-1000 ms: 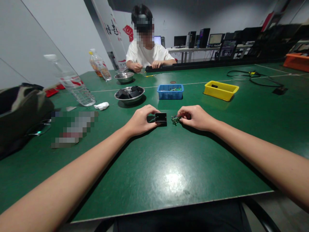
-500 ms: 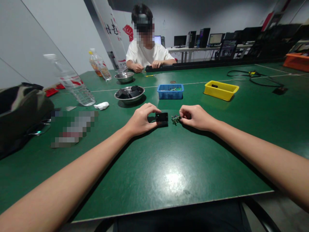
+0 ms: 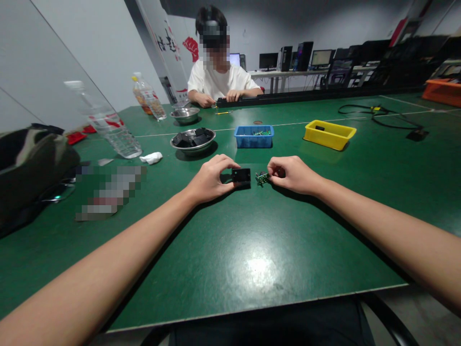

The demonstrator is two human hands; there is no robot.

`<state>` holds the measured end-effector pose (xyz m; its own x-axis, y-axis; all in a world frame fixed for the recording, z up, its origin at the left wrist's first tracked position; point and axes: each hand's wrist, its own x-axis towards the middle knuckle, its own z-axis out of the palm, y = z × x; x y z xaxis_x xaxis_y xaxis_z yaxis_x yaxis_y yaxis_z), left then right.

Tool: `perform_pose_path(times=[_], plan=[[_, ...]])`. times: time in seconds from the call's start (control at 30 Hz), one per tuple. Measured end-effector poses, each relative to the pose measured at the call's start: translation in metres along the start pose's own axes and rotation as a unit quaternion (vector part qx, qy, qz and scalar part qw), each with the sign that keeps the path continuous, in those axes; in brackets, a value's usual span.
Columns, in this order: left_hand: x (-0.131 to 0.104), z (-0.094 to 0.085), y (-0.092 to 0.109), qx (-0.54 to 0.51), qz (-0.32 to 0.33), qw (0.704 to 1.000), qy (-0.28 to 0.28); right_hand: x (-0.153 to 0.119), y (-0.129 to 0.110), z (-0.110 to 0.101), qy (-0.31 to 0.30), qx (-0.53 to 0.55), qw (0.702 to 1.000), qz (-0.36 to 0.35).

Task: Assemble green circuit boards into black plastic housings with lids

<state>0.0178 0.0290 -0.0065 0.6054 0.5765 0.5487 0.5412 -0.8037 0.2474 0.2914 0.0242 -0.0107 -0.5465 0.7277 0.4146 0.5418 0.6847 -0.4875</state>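
Black, with a dull sheen, the small case (image 3: 241, 175) sits on the near side of the blue bin (image 3: 254, 141), a little left of the line straight out from the bin's middle. The left hand (image 3: 212, 178), nearer the wearer than the bin and off to its left, is closed on this case, thumb below and fingers above, gripping its left end. Its long axis runs roughly left to right, much as the bin's does, and it points out of the grip toward the right hand (image 3: 290, 174). Whether its underside touches the green table (image 3: 259, 230) I cannot tell.

The green circuit board (image 3: 262, 178) is also on the near side of the blue bin, just right of that same middle line. The right hand, nearer the wearer than the bin and off to its right, pinches the board's right end between thumb and forefinger, the other fingers curled in. The board is tilted, its right end higher, its free left end toward the case. So the two pieces lie between the hands, nearly level, free ends facing, apart by a narrow strip of bare table; each is nearest the hand that holds it.

Left of the blue bin stands a steel bowl (image 3: 194, 152) of black pieces; right of it, a yellow bin (image 3: 324, 140).
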Motion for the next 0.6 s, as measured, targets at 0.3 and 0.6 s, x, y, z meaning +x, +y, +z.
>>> perform_pose_path(times=[0.3, 0.6], plan=[[-0.0007, 0.0005, -0.0005, -0.002, -0.006, 1.0, -0.007, 0.0004, 0.0018, -0.0001, 0.002, -0.014, 1.0, -0.006], [-0.0007, 0.0011, -0.0011, 0.002, 0.0, 1.0, -0.005, -0.0002, 0.0016, -0.0007, 0.012, -0.007, 1.0, 0.001]])
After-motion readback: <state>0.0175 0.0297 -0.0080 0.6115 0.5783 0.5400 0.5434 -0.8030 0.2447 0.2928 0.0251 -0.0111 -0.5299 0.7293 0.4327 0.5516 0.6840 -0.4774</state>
